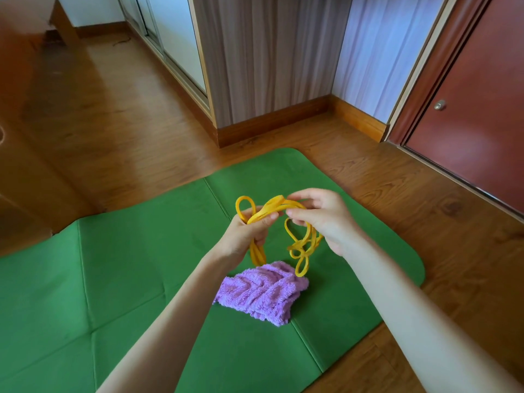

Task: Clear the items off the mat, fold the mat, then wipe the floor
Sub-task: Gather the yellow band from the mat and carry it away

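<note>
A green mat [127, 265] with fold creases lies flat on the wooden floor. On it sits a crumpled purple towel [261, 296]. Above the towel I hold a tangled yellow elastic band [300, 245] in the air with both hands. My left hand [246, 234] grips one bunch of its loops, and a small loop sticks out above the fingers. My right hand [323, 219] pinches the other part, from which several loops hang down and nearly reach the towel.
Wooden floor [425, 222] surrounds the mat. A wall corner with a curtain [269, 66] and baseboard stands behind it. A dark red door [482, 109] is at the right, and sliding wardrobe doors [170, 46] are at the back left.
</note>
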A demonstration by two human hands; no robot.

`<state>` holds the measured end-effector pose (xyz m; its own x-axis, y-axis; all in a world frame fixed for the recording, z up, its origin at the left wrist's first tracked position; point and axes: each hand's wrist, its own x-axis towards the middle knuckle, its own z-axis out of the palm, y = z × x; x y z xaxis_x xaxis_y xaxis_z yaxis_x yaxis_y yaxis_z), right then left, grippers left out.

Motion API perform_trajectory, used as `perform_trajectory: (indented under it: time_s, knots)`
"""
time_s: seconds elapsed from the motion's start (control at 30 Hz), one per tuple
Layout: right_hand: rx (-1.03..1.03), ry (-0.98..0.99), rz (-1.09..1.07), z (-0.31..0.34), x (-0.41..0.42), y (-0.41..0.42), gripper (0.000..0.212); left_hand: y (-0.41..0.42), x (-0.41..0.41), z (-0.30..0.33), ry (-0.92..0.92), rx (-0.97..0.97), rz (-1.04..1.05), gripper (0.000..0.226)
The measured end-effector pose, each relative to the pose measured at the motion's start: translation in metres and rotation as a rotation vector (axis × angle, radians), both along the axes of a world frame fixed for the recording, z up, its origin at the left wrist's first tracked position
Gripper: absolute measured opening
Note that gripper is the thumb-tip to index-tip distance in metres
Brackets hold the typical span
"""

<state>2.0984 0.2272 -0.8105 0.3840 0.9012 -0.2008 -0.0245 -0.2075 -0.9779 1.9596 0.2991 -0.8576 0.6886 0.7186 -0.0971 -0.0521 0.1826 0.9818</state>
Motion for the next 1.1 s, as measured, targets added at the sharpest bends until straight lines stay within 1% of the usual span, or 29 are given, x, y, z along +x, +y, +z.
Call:
perform_trajectory:
  time_s: [0.03,0.1,0.2,0.23,0.3,0.33,0.37,0.4,0.47,0.5,0.57,0.6,0.63,0.7,0.8,0.87,0.97,1.03,1.1]
  knots:
    - [0.01,-0.002,-0.032,0.001,-0.001,-0.001,0.025,0.0,0.0,-0.001,0.002,0.007,0.008,0.011]
    - [0.031,0.055,-0.017,0.003,-0.006,-0.001,0.021,-0.003,0.001,-0.002,0.033,0.074,-0.024,0.009]
    - [0.076,0.266,-0.021,0.007,-0.018,0.004,0.019,-0.011,0.009,0.002,0.08,0.153,-0.137,0.021]
    - [0.092,0.311,-0.037,0.008,-0.021,0.006,0.017,-0.015,0.011,0.006,0.075,0.15,-0.155,0.023]
    - [0.117,0.348,-0.077,0.007,-0.025,0.009,0.015,-0.017,0.016,0.009,0.043,0.083,-0.163,0.025]
    - [0.125,0.325,-0.095,0.006,-0.026,0.01,0.015,-0.018,0.017,0.009,0.03,0.037,-0.144,0.021]
    - [0.132,0.251,-0.105,0.004,-0.028,0.01,0.016,-0.018,0.018,0.009,0.024,-0.013,-0.112,0.017]
    - [0.14,0.129,-0.102,0.002,-0.028,0.01,0.016,-0.017,0.018,0.008,0.028,-0.066,-0.066,0.013]
    - [0.17,-0.131,-0.049,0.001,-0.026,0.01,0.016,-0.015,0.018,0.005,0.061,-0.124,0.003,0.02]
    - [0.187,-0.191,-0.02,0.0,-0.023,0.01,0.014,-0.014,0.017,0.005,0.057,-0.144,0.023,0.021]
    - [0.19,-0.154,0.004,-0.001,-0.015,0.01,0.009,-0.012,0.014,0.006,-0.002,-0.216,0.051,0.014]
    - [0.175,-0.105,0.005,-0.004,-0.01,0.01,0.013,-0.009,0.013,0.006,-0.039,-0.259,0.068,0.013]
    - [0.152,-0.072,0.011,-0.008,-0.006,0.01,0.017,-0.006,0.01,0.007,-0.072,-0.291,0.085,0.015]
    - [0.105,-0.069,0.044,-0.022,0.0,0.008,0.024,0.002,0.008,0.009,-0.146,-0.329,0.103,0.02]
    - [0.119,-0.057,0.11,-0.043,-0.002,0.004,0.028,0.007,0.006,0.017,-0.324,-0.379,0.091,0.023]
    - [0.15,-0.024,0.182,-0.051,-0.004,0.004,0.028,0.006,0.005,0.022,-0.435,-0.45,0.097,0.024]
    - [0.123,0.013,0.3,-0.054,-0.005,0.003,0.047,0.005,0.004,0.025,-0.531,-0.525,0.133,0.025]
    - [0.095,0.009,0.387,-0.058,-0.006,0.004,0.057,0.005,0.003,0.023,-0.594,-0.572,0.201,0.023]
    - [0.069,-0.033,0.488,-0.063,-0.01,0.003,0.051,0.006,0.004,0.023,-0.648,-0.612,0.277,0.026]
